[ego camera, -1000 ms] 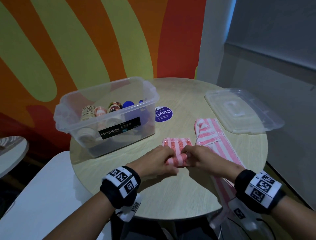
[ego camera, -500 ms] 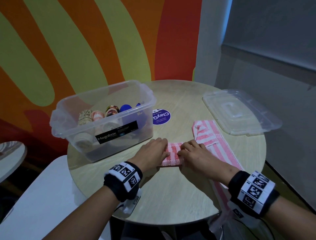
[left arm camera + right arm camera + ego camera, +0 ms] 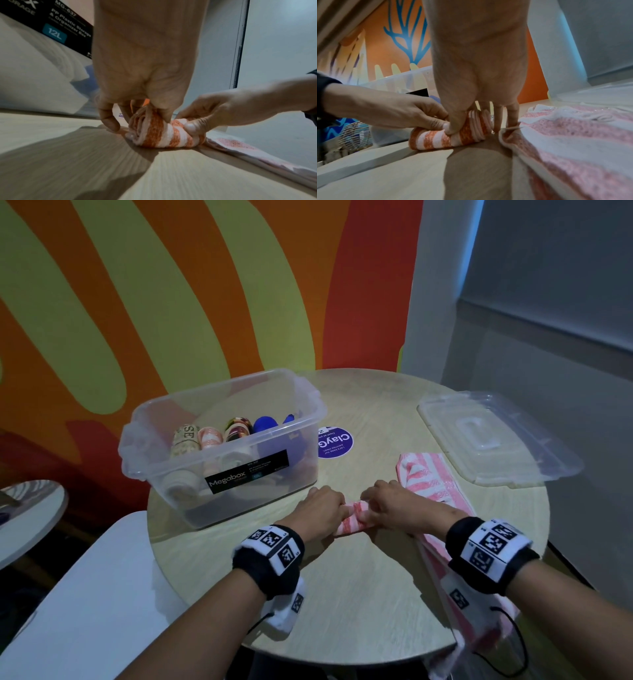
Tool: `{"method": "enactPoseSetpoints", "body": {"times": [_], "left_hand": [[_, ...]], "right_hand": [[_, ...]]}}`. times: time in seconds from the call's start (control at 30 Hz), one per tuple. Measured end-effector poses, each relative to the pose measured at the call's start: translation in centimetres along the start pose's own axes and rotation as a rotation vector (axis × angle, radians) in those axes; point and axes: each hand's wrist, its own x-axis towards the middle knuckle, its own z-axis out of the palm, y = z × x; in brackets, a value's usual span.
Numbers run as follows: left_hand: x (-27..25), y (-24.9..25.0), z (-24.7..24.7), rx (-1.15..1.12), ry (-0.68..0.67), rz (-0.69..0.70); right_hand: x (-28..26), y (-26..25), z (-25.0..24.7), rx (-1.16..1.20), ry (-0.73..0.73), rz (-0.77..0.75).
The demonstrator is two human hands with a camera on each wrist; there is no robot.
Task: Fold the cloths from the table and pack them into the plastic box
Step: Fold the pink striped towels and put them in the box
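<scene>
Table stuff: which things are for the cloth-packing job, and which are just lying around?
For the job:
- rolled striped cloth, gripped by left hand and right hand
- second striped cloth, lying unfolded beside it
- Megabox plastic box, open, with rolled cloths inside
- box lid

Just lying about:
- purple round sticker on the round table

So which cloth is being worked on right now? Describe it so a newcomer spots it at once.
On the round table, just in front of the clear plastic box, both hands grip a small striped cloth roll. Unlike the long striped cloth lying flat beside it and trailing off the table's edge, this one is wound into a tight cylinder.
</scene>
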Motion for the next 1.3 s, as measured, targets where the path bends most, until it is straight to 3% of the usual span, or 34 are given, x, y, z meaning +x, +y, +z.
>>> {"method": "enactPoseSetpoints", "body": {"times": [0.2,0.33,0.43,0.5,0.67,0.73,0.83,0.93,1.07,1.2,1.3], "left_hand": [[0.2,0.5,0.7,0.038,0.038,-0.061],[-2.2,0.2,0.0,-0.03,-0.106,0.035],[-5.1,0.0,-1.6,-0.092,-0.1,0.125],[-6.9,0.4,-4.2,-0.101,-0.017,0.181],[-9.7,0.4,-15.1,-0.09,0.401,0.399],[-10.0,-1.2,-19.1,-0.075,0.578,0.381],[-10.6,-4.0,-23.3,-0.016,0.722,0.197],[-10.6,-6.5,-24.2,-0.083,0.626,-0.016],[-10.4,-8.5,-22.6,-0.063,0.382,-0.111],[-9.7,-10.2,-21.9,0.074,0.339,-0.202],[-9.1,-10.9,-22.3,0.084,0.291,-0.268]], "right_hand": [[0.8,-1.3,-0.3,-0.021,-0.018,0.029],[-0.5,-1.5,-0.8,-0.021,-0.06,-0.024],[-2.1,-2.5,-2.4,0.056,-0.088,-0.072],[-3.0,-4.1,-5.2,0.144,-0.08,-0.128],[-3.0,-9.9,-14.8,0.15,-0.023,-0.286],[-1.7,-12.2,-17.6,0.072,0.138,-0.312],[1.7,-15.0,-19.4,0.122,0.299,-0.261],[6.3,-16.8,-18.8,0.221,0.29,-0.153],[11.4,-18.9,-17.1,0.25,0.251,0.006],[13.9,-19.8,-15.7,0.251,0.199,0.092],[14.3,-19.8,-14.4,0.167,0.081,0.118]]}}
